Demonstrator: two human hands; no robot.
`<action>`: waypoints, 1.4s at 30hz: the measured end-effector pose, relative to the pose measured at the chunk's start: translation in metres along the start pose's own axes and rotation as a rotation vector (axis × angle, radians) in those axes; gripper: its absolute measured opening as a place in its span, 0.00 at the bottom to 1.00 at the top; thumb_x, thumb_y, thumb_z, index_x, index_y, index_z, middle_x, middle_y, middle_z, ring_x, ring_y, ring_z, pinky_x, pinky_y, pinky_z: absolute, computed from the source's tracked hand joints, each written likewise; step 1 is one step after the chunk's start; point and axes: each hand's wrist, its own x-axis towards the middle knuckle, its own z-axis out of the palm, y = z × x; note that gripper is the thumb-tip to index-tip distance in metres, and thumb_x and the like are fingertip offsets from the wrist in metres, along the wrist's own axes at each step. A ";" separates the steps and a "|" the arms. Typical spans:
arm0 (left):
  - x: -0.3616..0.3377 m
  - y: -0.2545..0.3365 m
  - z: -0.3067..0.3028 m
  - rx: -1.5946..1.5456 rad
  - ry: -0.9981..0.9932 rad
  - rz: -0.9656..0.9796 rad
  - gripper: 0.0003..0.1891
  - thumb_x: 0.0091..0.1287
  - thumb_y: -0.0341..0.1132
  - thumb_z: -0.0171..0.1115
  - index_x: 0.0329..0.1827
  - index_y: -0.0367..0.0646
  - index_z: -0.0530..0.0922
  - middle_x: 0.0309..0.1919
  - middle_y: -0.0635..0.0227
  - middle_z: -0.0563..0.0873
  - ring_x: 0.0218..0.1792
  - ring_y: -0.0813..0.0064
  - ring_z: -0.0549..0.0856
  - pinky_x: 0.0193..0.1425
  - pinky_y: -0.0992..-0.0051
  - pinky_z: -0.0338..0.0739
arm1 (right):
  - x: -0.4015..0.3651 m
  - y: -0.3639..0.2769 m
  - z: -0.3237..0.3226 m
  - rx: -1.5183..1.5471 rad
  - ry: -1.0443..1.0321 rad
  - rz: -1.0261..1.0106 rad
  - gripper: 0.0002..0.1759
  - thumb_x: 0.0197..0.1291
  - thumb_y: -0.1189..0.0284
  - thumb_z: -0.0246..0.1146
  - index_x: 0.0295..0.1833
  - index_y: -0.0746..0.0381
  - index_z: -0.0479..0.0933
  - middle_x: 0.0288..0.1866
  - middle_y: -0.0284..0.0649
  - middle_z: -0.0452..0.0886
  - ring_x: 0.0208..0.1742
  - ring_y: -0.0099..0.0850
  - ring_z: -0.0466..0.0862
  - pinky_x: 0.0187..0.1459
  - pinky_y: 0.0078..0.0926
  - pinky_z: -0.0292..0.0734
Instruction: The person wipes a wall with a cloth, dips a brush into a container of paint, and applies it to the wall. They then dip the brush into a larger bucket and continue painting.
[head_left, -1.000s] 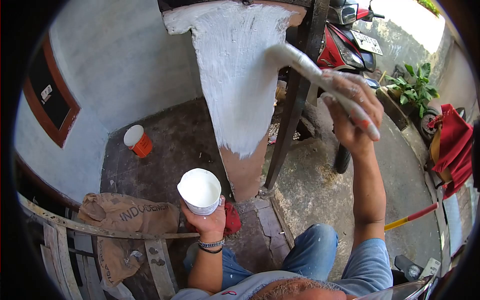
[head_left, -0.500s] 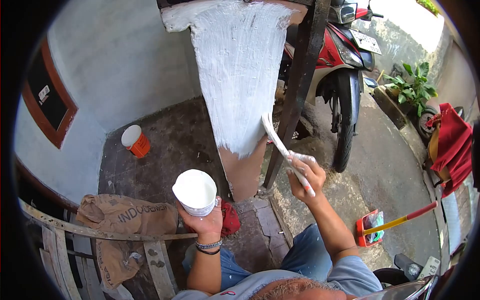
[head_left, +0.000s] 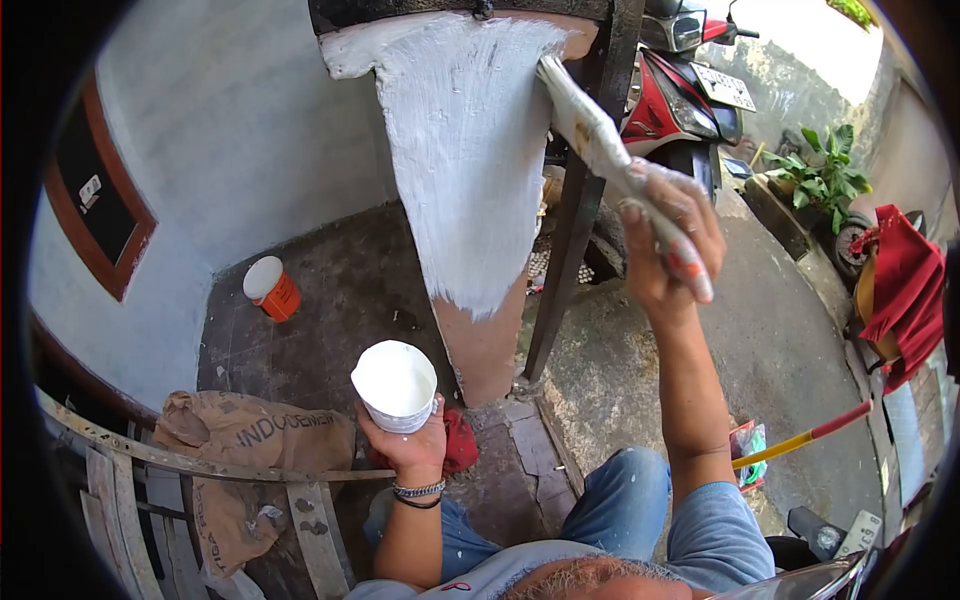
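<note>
My right hand is closed round the handle of a paint-smeared paintbrush. The bristles touch the upper right edge of a pillar that is coated in wet-looking white paint, with streaky brush marks. Bare brownish surface shows at its lower tip and at the top right corner. Down to the left, my left hand holds a white cup of paint from below, upright, its fingers wrapped round the base. White paint specks mark both hands.
A dark post stands right beside the pillar, with a red motorcycle behind it. A red-and-white bucket sits on the dark floor. At lower left lie a brown cement bag and a metal frame. A yellow-and-red handle leans at right.
My right hand has moved up and to the right, carrying the brush from the pillar's lower right edge to its upper right edge. The cup has barely shifted.
</note>
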 end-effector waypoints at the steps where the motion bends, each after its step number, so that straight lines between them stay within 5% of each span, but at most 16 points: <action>1: 0.000 0.000 -0.001 -0.001 -0.008 0.008 0.32 0.67 0.65 0.48 0.63 0.52 0.73 0.53 0.63 0.82 0.48 0.58 0.82 0.38 0.64 0.80 | -0.011 -0.006 0.002 -0.030 -0.037 0.028 0.15 0.50 0.83 0.69 0.46 0.68 0.82 0.39 0.50 0.84 0.36 0.40 0.85 0.38 0.28 0.80; 6: 0.003 0.002 -0.004 0.001 -0.030 0.019 0.32 0.67 0.64 0.48 0.64 0.50 0.73 0.53 0.61 0.82 0.48 0.56 0.83 0.39 0.66 0.80 | -0.057 -0.018 -0.010 0.000 -0.110 0.169 0.14 0.49 0.82 0.69 0.45 0.67 0.82 0.38 0.49 0.84 0.35 0.40 0.86 0.38 0.28 0.80; 13: 0.000 0.002 0.002 0.006 0.027 -0.007 0.30 0.67 0.66 0.46 0.62 0.57 0.74 0.53 0.69 0.82 0.46 0.62 0.83 0.37 0.62 0.79 | 0.021 -0.014 0.011 -0.147 0.067 -0.171 0.19 0.45 0.83 0.71 0.48 0.66 0.83 0.42 0.48 0.85 0.43 0.40 0.87 0.43 0.31 0.84; 18: 0.000 0.006 0.003 0.009 0.006 -0.006 0.30 0.66 0.67 0.46 0.61 0.57 0.74 0.53 0.69 0.82 0.46 0.62 0.82 0.39 0.62 0.78 | -0.015 -0.019 0.022 -0.150 -0.260 -0.326 0.15 0.48 0.74 0.71 0.45 0.59 0.86 0.41 0.42 0.85 0.48 0.39 0.88 0.50 0.36 0.85; 22: 0.006 0.004 -0.008 -0.027 -0.033 -0.005 0.32 0.67 0.64 0.47 0.64 0.52 0.73 0.55 0.63 0.81 0.49 0.56 0.82 0.39 0.63 0.82 | 0.002 -0.019 0.014 -0.081 -0.014 -0.320 0.15 0.47 0.73 0.73 0.44 0.60 0.87 0.38 0.42 0.86 0.44 0.38 0.89 0.49 0.35 0.86; 25: 0.007 0.003 -0.009 -0.037 -0.064 -0.001 0.33 0.68 0.63 0.48 0.66 0.49 0.72 0.55 0.60 0.81 0.51 0.53 0.83 0.39 0.63 0.84 | 0.026 -0.015 0.022 -0.130 -0.021 -0.342 0.17 0.45 0.73 0.73 0.44 0.60 0.86 0.40 0.41 0.86 0.45 0.38 0.88 0.47 0.34 0.87; 33: 0.005 0.016 -0.012 -0.073 -0.174 0.041 0.35 0.66 0.60 0.53 0.68 0.45 0.69 0.57 0.55 0.79 0.54 0.51 0.79 0.45 0.62 0.85 | -0.113 -0.033 0.028 -0.041 -0.497 -0.229 0.13 0.50 0.73 0.67 0.44 0.57 0.86 0.50 0.37 0.85 0.54 0.33 0.85 0.53 0.31 0.85; 38: 0.011 0.028 -0.016 -0.108 -0.239 0.071 0.34 0.67 0.60 0.52 0.68 0.45 0.70 0.59 0.55 0.78 0.58 0.51 0.77 0.48 0.61 0.84 | -0.207 -0.058 0.003 0.126 -0.706 -0.003 0.15 0.52 0.73 0.66 0.47 0.57 0.84 0.50 0.39 0.85 0.54 0.36 0.85 0.55 0.35 0.83; 42: 0.013 0.037 -0.014 -0.117 -0.271 0.113 0.33 0.68 0.59 0.51 0.68 0.45 0.71 0.59 0.56 0.78 0.59 0.51 0.77 0.51 0.62 0.82 | -0.220 -0.065 0.008 0.250 -0.917 -0.023 0.16 0.52 0.73 0.65 0.49 0.57 0.83 0.49 0.38 0.85 0.51 0.38 0.86 0.55 0.36 0.83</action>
